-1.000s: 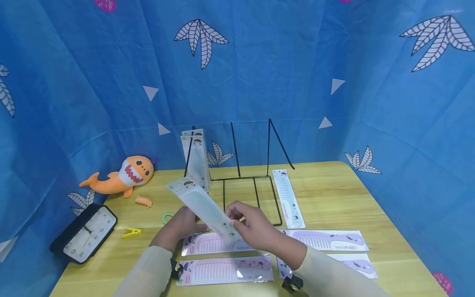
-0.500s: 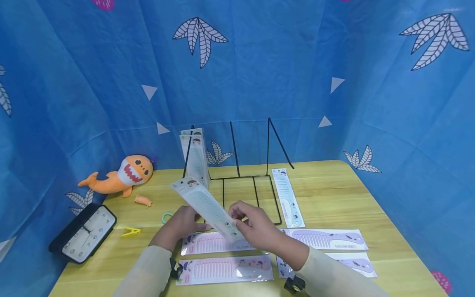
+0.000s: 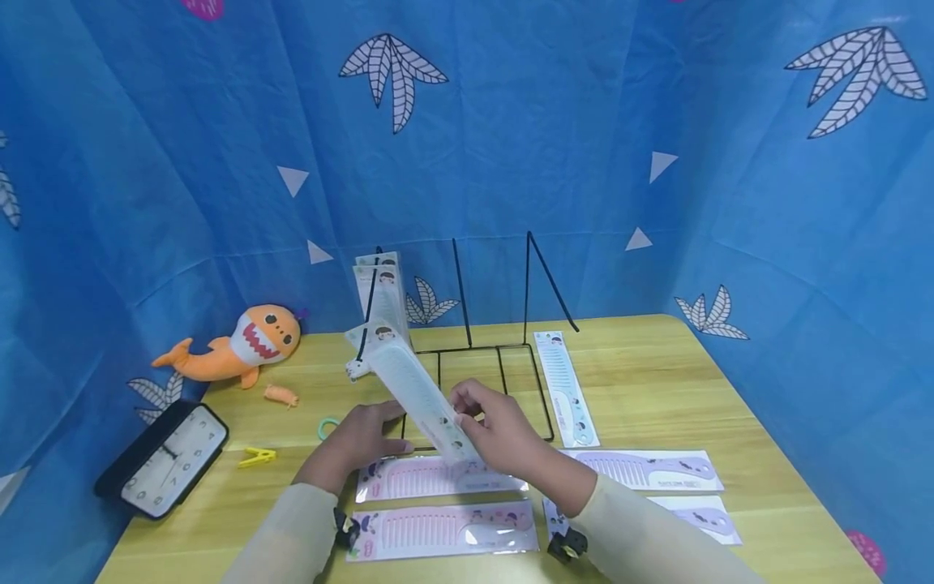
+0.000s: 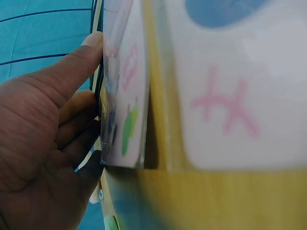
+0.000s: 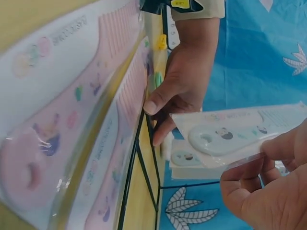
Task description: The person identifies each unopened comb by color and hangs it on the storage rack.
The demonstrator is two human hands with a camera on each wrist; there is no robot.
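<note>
Held comb pack (image 3: 417, 388): over the front-left corner of the wire rack (image 3: 469, 349); contact with standing packs (image 3: 392, 302) behind unclear.
Long axis: slanting, handle end low toward the front edge of the desk (image 3: 627, 381), toothed end up toward the back-left corner.
Look: pale blue comb, white card, glossy wrap.
Right hand (image 3: 496, 426): thumb and fingers pinch the handle end.
Left hand (image 3: 357, 438): grips the rack's front-left corner, some fingertips hidden.
Purple packs (image 3: 649, 470): partly behind the right sleeve (image 3: 642, 543).

The right hand (image 3: 496, 426) pinches a tilted pale-green packaged comb (image 3: 416, 385) while the left hand (image 3: 360, 438) holds the near left corner of a wire rack (image 3: 471, 349), and an orange plush shark (image 3: 255, 345) lies by the counter's (image 3: 642, 373) far left corner.
</note>
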